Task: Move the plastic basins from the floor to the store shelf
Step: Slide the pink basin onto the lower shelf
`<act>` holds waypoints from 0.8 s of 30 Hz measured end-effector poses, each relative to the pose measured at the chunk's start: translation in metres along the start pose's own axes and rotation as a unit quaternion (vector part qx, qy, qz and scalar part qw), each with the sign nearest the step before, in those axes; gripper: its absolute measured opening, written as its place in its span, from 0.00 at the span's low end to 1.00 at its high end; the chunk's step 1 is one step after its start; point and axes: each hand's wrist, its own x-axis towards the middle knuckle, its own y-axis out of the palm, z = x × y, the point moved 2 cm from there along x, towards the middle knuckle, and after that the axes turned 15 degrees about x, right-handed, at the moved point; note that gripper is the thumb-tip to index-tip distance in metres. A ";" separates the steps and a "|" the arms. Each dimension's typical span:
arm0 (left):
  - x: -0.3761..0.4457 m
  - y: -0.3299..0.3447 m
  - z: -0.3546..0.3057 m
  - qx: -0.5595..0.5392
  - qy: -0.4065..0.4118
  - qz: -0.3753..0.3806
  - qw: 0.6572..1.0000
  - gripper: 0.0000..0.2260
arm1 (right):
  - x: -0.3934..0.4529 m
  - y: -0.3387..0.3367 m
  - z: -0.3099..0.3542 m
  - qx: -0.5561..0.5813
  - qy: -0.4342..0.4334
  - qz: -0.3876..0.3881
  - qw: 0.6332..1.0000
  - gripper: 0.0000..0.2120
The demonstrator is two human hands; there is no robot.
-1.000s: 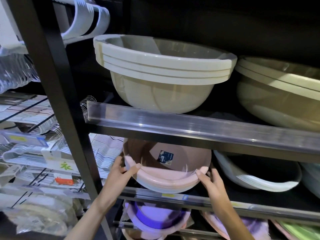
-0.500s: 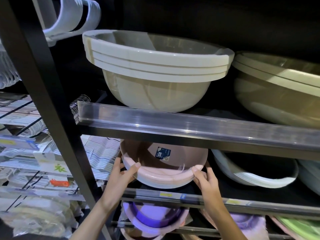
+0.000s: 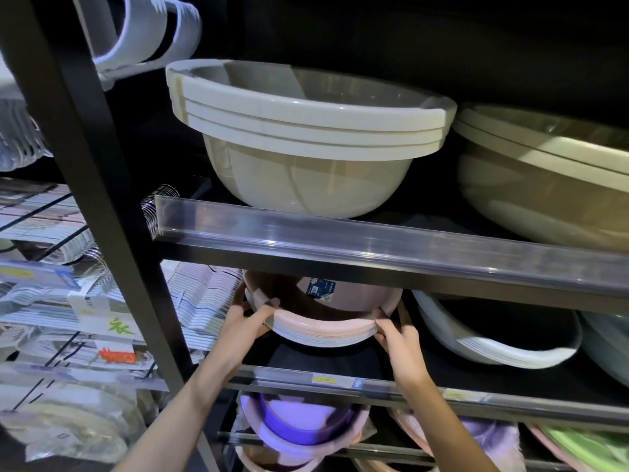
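Gripping the stack of pink round plastic basins, your left hand and right hand clasp its rim; the clear-fronted upper shelf edge hides its back.

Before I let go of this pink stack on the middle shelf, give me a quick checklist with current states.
1. Both hands on the rim: ok. Left hand and right hand grip the pink basins at opposite sides.
2. Stack under the upper shelf edge: ok, the far rim sits beneath it.
3. Stack resting on the shelf board: cannot tell; its base is hidden.
4. Clear of the white basins to the right: ok, a gap shows.
5. Stack level: not ok, tilted toward the camera.
6. Fully behind the price rail: ok.
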 end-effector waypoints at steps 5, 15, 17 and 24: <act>0.002 0.002 0.001 0.021 -0.018 -0.006 1.000 0.31 | -0.002 0.002 0.004 -0.006 -0.010 0.018 1.000 0.27; -0.019 -0.008 -0.006 0.074 0.036 0.007 0.997 0.45 | -0.025 0.004 0.003 -0.020 0.030 -0.015 0.999 0.28; -0.028 -0.011 -0.006 0.091 0.046 0.016 0.995 0.50 | -0.035 0.002 0.001 -0.045 0.029 -0.008 0.999 0.32; -0.081 -0.017 -0.011 0.128 0.040 0.038 0.990 0.52 | -0.079 -0.009 0.007 -0.115 0.008 -0.039 0.993 0.32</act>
